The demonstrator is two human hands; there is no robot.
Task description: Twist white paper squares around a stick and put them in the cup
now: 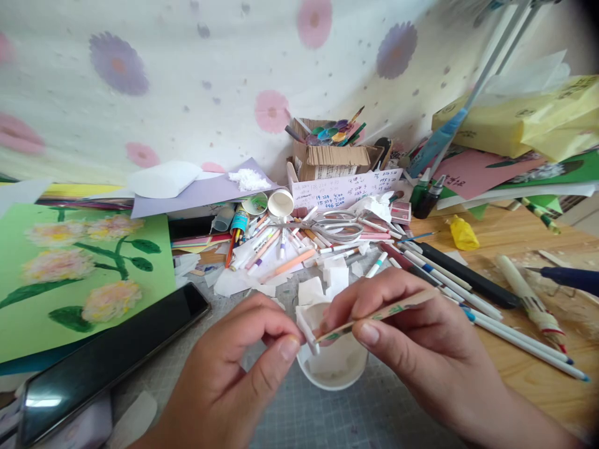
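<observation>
My left hand (238,355) is closed, with thumb and forefinger pinching a small white strip (307,332) that looks like folded paper. Between the thumb and fingers of my right hand (421,340) is a flat wooden stick (393,308) with green marks. The stick's tip touches or nearly touches the white strip. Directly below both hands stands a white paper cup (327,381) with whitish material inside, partly covered by my fingers. Torn white paper pieces (311,290) lie just behind the cup.
Markers (290,262) and scissors (339,226) lie heaped behind. A phone (112,362) and a green flower picture (140,280) are at left. Pens (524,340), a yellow lump (463,233) and a black case (468,274) lie right. A cardboard box (327,161) stands at back.
</observation>
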